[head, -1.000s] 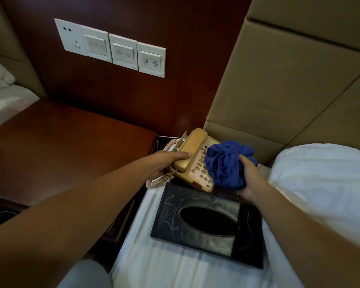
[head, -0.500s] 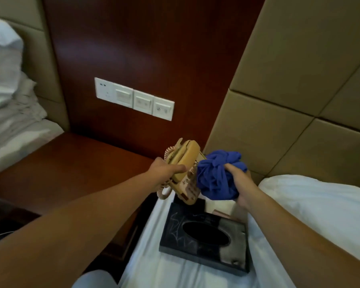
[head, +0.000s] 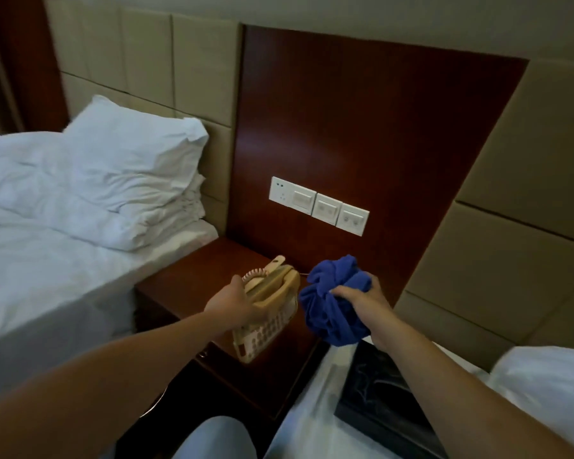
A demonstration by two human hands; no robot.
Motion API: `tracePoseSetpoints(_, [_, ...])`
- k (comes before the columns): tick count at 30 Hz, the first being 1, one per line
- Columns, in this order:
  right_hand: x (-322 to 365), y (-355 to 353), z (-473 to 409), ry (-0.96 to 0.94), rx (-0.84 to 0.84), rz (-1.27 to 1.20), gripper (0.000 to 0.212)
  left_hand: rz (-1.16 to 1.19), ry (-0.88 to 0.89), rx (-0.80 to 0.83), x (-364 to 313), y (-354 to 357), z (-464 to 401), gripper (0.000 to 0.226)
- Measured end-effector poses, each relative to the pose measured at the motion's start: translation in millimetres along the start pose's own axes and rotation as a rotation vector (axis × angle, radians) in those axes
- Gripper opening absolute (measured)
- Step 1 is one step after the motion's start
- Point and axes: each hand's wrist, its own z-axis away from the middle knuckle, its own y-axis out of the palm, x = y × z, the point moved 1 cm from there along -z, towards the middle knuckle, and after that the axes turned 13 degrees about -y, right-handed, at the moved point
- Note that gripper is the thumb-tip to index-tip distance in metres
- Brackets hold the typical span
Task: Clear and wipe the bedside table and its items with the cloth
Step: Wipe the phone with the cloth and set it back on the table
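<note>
The left hand (head: 236,304) gripped a beige telephone (head: 265,313) by its left side, fingers curled under the body and the thumb over the handset, and held it in the air above the bedside table (head: 193,286), tilted so that the keypad end hung lowest. A coiled cord (head: 254,274) showed at the top of the telephone, just beyond the hand. The right hand (head: 362,298) clutched a bunched blue cloth (head: 332,306), its fingers closed round the folds, and the cloth sat just beside the telephone's right edge; whether the two touched could not be told. The table stood between two beds with white sheets. A black tissue box (head: 375,392) lay on the near bed, below the right forearm. On the dark wood panel behind the table sat a row of white wall switches (head: 318,205). White pillows (head: 130,167) were stacked at the head of the far bed (head: 30,260), against a padded headboard (head: 146,61).
</note>
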Motion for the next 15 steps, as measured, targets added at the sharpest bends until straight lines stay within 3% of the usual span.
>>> tracePoseSetpoints(5, [-1.2,23.6,-4.5,-0.069,0.143,0.192,0.071,-0.077,0.006,-0.036,29.2,8.3,-5.7,0.082])
tracePoseSetpoints(15, [16.1,60.9,-66.2,-0.297,0.301,0.695,0.082,-0.180,0.146,-0.043,34.7,20.2,-60.8,0.082])
